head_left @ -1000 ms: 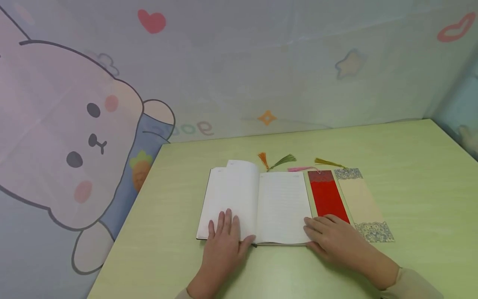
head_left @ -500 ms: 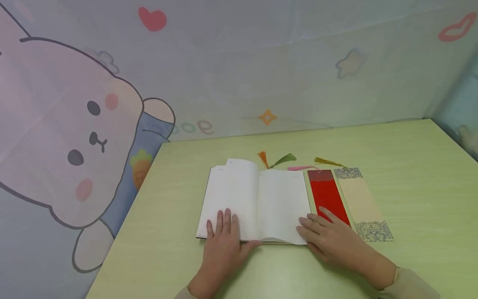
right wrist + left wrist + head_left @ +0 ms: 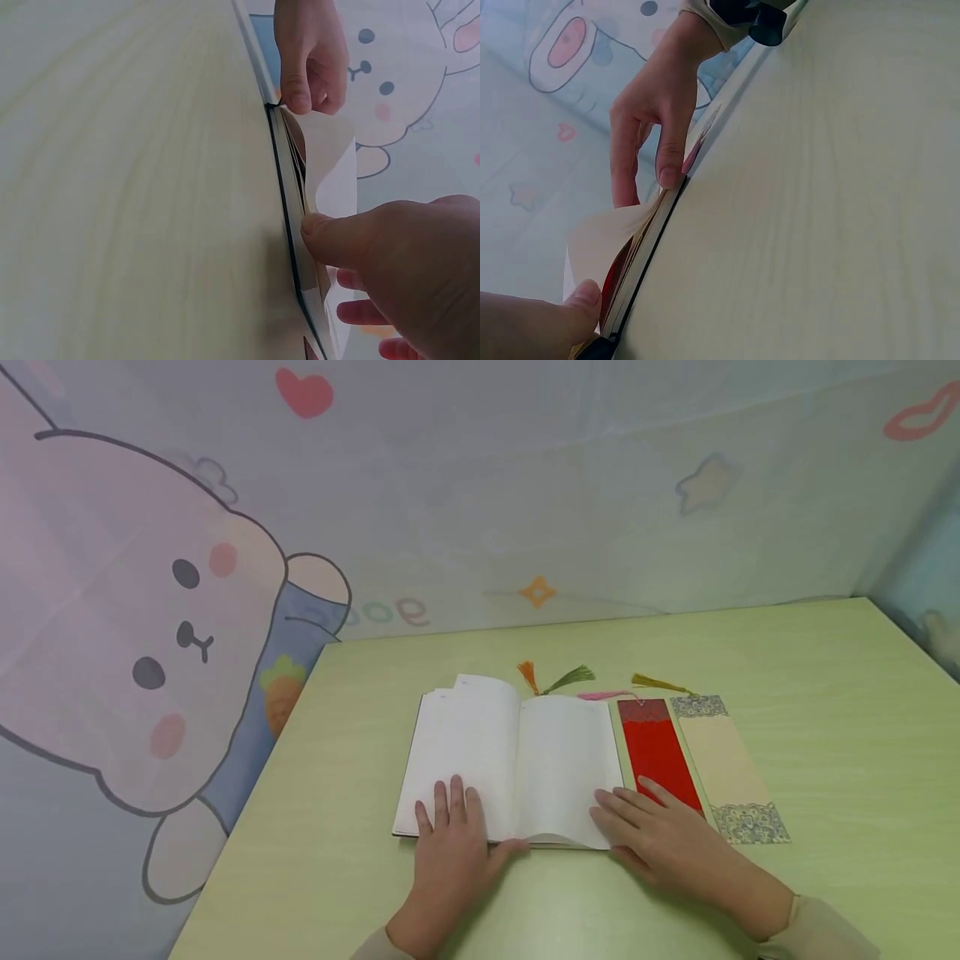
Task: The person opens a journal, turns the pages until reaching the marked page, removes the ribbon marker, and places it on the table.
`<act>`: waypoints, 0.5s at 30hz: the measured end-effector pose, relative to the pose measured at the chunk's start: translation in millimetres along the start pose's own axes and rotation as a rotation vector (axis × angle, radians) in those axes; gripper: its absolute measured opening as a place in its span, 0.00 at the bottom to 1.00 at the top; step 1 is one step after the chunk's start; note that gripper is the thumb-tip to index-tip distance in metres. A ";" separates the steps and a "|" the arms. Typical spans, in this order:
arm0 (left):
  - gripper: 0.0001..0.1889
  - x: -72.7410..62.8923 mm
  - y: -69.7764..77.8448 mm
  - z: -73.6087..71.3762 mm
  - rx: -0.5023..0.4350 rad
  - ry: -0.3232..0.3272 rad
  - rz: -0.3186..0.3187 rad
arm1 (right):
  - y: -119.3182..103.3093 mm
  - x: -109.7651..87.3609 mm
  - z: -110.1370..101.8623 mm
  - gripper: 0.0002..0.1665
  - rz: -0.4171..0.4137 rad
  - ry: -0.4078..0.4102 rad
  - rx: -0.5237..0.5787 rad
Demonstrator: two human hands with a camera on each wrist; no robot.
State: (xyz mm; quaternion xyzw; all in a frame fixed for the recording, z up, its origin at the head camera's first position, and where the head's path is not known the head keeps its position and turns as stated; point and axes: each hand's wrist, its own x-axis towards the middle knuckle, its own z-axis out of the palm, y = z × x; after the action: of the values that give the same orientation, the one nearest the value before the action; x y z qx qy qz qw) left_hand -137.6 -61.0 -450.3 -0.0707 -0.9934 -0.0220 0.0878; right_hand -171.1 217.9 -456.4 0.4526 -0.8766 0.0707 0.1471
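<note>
An open notebook with white pages lies on the table. My left hand rests on the lower left page with straight fingers, its thumb stretched along the bottom edge. At the lower right corner my right hand lays its fingers on the right page, thumb at the bottom edge. Between the hands that page bulges up, as the left wrist view shows, with a red strip under it. A red bookmark lies right of the notebook, partly under the right hand. Farther right is a cream bookmark with lace-patterned ends.
An orange tassel and a green tassel stick out beyond the notebook's top edge. The pale green table meets a printed cloth backdrop behind. Cameras are worn on the wrists.
The right hand has slid slightly left over the page corner. The right page has buckled upward near its bottom edge. The left thumb has stretched farther right.
</note>
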 end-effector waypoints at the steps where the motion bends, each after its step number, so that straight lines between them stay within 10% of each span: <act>1: 0.52 -0.1 -0.2 -0.4 0.002 0.004 0.003 | -0.1 0.3 0.0 0.37 0.003 0.001 0.001; 15: 0.46 -4.1 -5.5 1.5 0.038 0.188 0.091 | 0.8 2.5 -3.5 0.45 0.034 0.003 0.004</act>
State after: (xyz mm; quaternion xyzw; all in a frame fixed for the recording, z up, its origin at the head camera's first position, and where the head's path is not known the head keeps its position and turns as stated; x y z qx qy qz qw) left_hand -134.6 -66.9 -452.7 -0.1115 -0.9768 -0.0059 0.1829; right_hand -172.4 217.3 -452.3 0.4376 -0.8839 0.0757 0.1464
